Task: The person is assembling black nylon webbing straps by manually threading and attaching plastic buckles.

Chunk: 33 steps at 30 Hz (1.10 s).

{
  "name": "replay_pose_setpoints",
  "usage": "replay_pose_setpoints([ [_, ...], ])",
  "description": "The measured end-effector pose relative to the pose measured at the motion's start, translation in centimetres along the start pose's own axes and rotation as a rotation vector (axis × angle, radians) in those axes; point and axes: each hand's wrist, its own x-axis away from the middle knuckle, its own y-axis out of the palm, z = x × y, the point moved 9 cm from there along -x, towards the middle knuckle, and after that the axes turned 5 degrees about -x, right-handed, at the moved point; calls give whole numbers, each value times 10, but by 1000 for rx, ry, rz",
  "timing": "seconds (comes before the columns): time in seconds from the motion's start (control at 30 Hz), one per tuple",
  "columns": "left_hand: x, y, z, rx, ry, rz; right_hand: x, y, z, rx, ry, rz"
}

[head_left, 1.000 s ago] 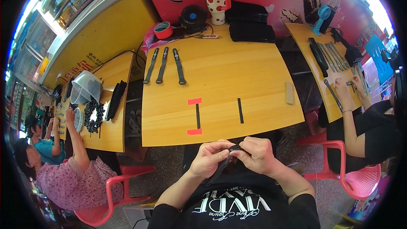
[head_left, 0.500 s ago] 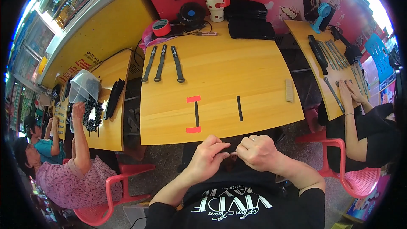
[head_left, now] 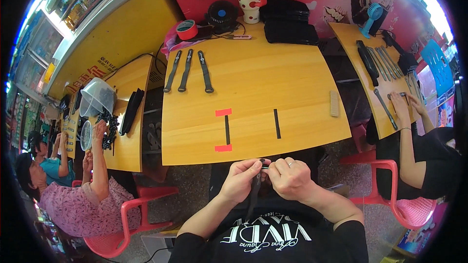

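Near my chest, below the near edge of the surface (head_left: 253,151), my left hand (head_left: 240,181) and right hand (head_left: 291,179) are pinching a black strap (head_left: 254,192) at its top. It is hanging limp and looks light, soft; gripping the end seems best.

Just one head-worn fisheye view, looked steeply down from close above onto the table (head_left: 253,97) and lap.

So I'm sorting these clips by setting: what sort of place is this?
Likely a small shared assembly workshop: yellow wooden tables, rows of black straps laid out, and the person's hands working one more.
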Motion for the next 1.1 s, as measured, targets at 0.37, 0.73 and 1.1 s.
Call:
replay_pose_setpoints([
  [0.37,-15,-41,47,194,254,269,9,-25,-33,-158,-192,98],
  [0.73,1,11,25,66,151,-27,-31,-11,27,-321,75,60],
  [1.1,1,12,13,139,73,-165,-31,-2,23,-211,-7,-26],
])
